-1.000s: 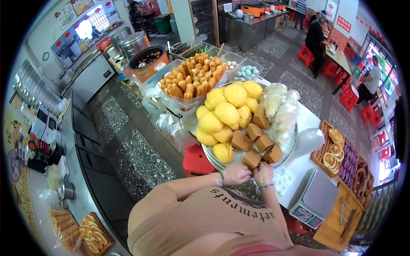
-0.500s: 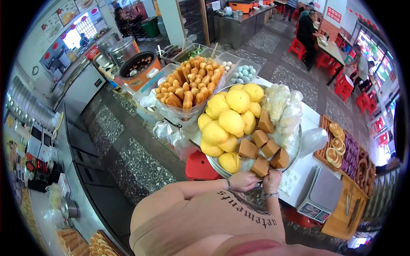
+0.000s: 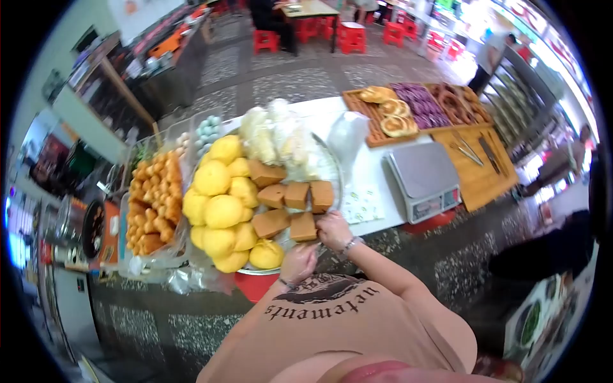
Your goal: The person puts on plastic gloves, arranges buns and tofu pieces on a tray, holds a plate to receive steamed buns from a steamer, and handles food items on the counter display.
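My left hand (image 3: 298,262) is closed at the near rim of the large round tray (image 3: 334,167), just below the brown cake blocks (image 3: 302,226). What its fingers hold, if anything, is too small to tell. To its right, my right hand (image 3: 333,230) is closed beside the nearest brown blocks; its fingertips are partly hidden. Yellow round buns (image 3: 223,210) are piled on the left of the tray. Bagged food (image 3: 271,137) in clear plastic lies at the tray's back.
Fried dough sticks (image 3: 153,201) fill a container at left, near pale blue eggs (image 3: 209,129). A scale (image 3: 423,177), bread trays (image 3: 397,121) and a wooden board with tongs (image 3: 477,163) lie at right. People and red stools (image 3: 352,38) are beyond.
The view has swung to the right, so the tray and dough sticks appear further left. Both hands remain by the tray's near edge, now a little further apart.
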Action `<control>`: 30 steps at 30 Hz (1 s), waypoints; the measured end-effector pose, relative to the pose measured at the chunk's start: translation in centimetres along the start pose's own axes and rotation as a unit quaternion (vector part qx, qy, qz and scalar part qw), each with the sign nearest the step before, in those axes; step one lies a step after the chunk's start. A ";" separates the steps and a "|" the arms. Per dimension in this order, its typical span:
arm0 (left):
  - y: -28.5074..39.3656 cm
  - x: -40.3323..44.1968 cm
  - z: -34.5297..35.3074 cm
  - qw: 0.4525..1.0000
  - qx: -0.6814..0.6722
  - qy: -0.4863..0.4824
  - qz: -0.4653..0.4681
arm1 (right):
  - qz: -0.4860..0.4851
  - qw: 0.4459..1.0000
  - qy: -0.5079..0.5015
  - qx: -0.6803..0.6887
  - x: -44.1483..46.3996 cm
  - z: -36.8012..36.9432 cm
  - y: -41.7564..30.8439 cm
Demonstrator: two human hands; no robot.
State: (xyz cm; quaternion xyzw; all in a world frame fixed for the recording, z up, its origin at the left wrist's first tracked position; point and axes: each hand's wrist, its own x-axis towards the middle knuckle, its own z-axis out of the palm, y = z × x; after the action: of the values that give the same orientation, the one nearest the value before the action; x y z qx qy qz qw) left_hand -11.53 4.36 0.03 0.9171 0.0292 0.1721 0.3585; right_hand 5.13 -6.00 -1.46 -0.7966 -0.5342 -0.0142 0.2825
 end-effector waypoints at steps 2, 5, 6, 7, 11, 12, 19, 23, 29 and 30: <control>0.0 0.2 0.3 1.000 -0.008 0.011 0.023 | -0.010 0.999 0.032 0.005 -0.3 0.7 0.4; -0.5 0.4 0.7 0.999 0.006 0.011 0.034 | -0.009 0.998 0.060 0.026 -0.5 0.6 0.3; -0.7 0.5 0.7 0.999 0.009 0.016 0.034 | -0.018 0.998 0.063 0.020 -0.5 0.8 0.5; -0.8 0.4 0.7 0.999 0.013 0.020 0.033 | -0.027 0.997 0.065 0.016 -0.5 0.8 0.4; -1.2 0.2 1.2 0.998 0.025 0.025 0.045 | -0.023 1.000 0.021 0.006 -0.6 0.4 0.5; -1.2 0.2 1.2 0.998 0.023 0.031 0.051 | -0.032 0.999 0.039 0.013 -0.8 0.7 0.6; -0.6 0.4 0.8 0.998 0.019 0.033 0.041 | -0.043 0.997 0.056 0.029 -0.7 0.9 0.7; -0.2 0.6 0.8 0.998 0.024 0.039 0.033 | -0.053 0.996 0.062 0.023 -0.6 0.6 0.7; -0.2 0.7 0.6 0.998 0.005 0.051 0.023 | -0.049 0.997 0.058 0.028 -0.5 0.9 0.9; 0.0 0.7 0.4 0.999 0.011 0.043 0.019 | -0.044 0.997 0.054 0.027 -0.4 0.6 0.7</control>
State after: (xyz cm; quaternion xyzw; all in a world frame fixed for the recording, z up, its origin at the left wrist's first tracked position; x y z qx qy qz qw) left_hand -10.76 4.23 0.00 0.9130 0.0291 0.2177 0.3439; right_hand 5.39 -6.26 -2.36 -0.7626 -0.5530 -0.0553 0.3312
